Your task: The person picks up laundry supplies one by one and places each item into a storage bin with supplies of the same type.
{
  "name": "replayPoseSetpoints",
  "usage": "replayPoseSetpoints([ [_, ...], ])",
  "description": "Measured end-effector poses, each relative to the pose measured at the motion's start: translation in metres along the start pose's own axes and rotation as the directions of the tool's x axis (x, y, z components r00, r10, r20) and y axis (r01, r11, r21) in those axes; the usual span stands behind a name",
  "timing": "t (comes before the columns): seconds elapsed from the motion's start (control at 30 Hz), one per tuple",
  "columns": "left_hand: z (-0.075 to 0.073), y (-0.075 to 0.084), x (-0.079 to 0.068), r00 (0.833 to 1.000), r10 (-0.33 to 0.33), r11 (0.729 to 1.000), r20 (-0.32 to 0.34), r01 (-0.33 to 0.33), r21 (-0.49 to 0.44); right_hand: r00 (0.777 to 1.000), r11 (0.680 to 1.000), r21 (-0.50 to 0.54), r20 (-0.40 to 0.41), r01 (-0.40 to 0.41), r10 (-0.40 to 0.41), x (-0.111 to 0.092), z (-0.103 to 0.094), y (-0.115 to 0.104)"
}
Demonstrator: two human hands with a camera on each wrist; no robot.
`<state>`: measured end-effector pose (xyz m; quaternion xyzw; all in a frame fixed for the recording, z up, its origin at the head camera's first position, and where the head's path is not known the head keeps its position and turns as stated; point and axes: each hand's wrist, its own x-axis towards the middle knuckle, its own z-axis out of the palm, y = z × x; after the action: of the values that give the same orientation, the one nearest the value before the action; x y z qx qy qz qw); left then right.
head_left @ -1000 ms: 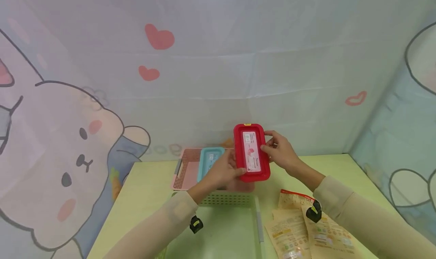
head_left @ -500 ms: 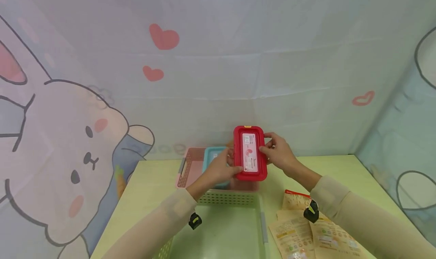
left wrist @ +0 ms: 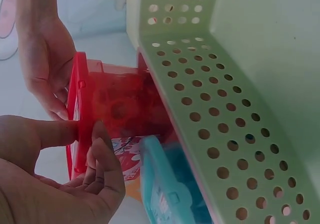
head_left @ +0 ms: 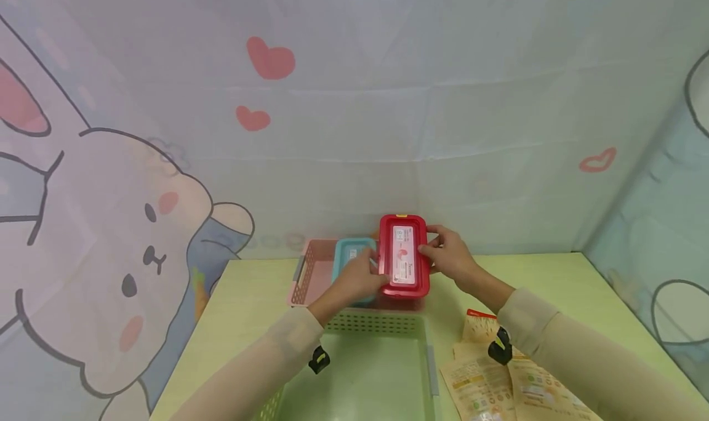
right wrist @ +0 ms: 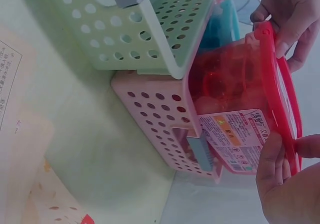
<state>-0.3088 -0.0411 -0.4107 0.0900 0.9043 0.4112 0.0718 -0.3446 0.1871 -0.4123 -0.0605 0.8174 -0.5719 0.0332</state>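
The fingers of the left hand [head_left: 356, 279] and the right hand [head_left: 453, 260] hold the red lidded box [head_left: 403, 255] by its two sides. Compared with one second ago, this box is lower, its bottom part inside the pink basket [right wrist: 150, 85], beside the light-blue box [head_left: 346, 256].

- Head cam: worn high, aimed fwd & down; table [head_left: 565, 285] & rabbit-print backdrop [head_left: 388, 132] taken in from afar.
- L wrist cam [head_left: 319, 359]: set close, rolled sideways, faced twd R hand [left wrist: 47, 58].
- R wrist cam [head_left: 500, 348]: set close, rolled opp. way, faced twd L hand [right wrist: 296, 19].
- Red-lidded box [head_left: 404, 258] & green basket [head_left: 357, 372] shared by all 3.
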Motion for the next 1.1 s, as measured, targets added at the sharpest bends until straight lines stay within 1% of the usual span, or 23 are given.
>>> replayPoseSetpoints([
  [0.13, 0.002, -0.004, 0.001, 1.000, 0.006, 1.000, 0.001, -0.006, 0.010, 1.000, 1.000, 0.005, 0.016, -0.013, 0.013, 0.003, 0.004, 0.005],
  [0.27, 0.003, -0.008, 0.000, 1.000, -0.009, 1.000, 0.010, 0.009, 0.011, 0.998, 0.999, 0.015, 0.038, -0.046, 0.045, 0.005, 0.008, 0.010],
  [0.33, 0.005, -0.010, 0.000, 1.000, -0.017, 0.999, 0.012, 0.016, 0.032, 0.997, 0.998, 0.016, 0.047, -0.063, 0.062, 0.005, 0.010, 0.013],
  [0.37, 0.006, -0.012, 0.000, 1.000, -0.013, 0.998, 0.012, 0.013, 0.057, 0.996, 0.997, 0.013, 0.050, -0.072, 0.071, 0.005, 0.011, 0.014],
  [0.43, 0.008, -0.014, 0.000, 1.000, 0.007, 0.993, 0.012, -0.009, 0.118, 0.995, 0.996, 0.007, 0.054, -0.090, 0.090, 0.005, 0.013, 0.017],
  [0.5, 0.010, -0.017, -0.001, 0.999, 0.036, 0.984, 0.026, -0.040, 0.174, 0.993, 0.995, 0.002, 0.063, -0.103, 0.102, 0.004, 0.015, 0.021],
  [0.63, 0.012, -0.018, -0.003, 0.994, 0.091, 0.967, 0.064, -0.103, 0.231, 0.988, 0.992, 0.008, 0.087, -0.127, 0.126, 0.004, 0.019, 0.028],
  [0.77, 0.015, -0.017, -0.002, 0.991, 0.111, 0.945, 0.078, -0.130, 0.301, 0.985, 0.990, 0.010, 0.105, -0.142, 0.140, 0.005, 0.022, 0.034],
  [0.87, 0.018, -0.015, -0.001, 0.993, 0.093, 0.921, 0.073, -0.113, 0.372, 0.982, 0.989, 0.005, 0.115, -0.149, 0.148, 0.007, 0.023, 0.037],
  [0.97, 0.022, -0.013, 0.000, 0.997, 0.049, 0.902, 0.064, -0.072, 0.425, 0.980, 0.988, 0.008, 0.130, -0.153, 0.151, 0.011, 0.024, 0.041],
  [1.1, 0.025, -0.006, -0.003, 0.999, -0.008, 0.902, 0.048, -0.013, 0.433, 0.977, 0.987, 0.009, 0.144, -0.162, 0.159, 0.014, 0.024, 0.045],
])
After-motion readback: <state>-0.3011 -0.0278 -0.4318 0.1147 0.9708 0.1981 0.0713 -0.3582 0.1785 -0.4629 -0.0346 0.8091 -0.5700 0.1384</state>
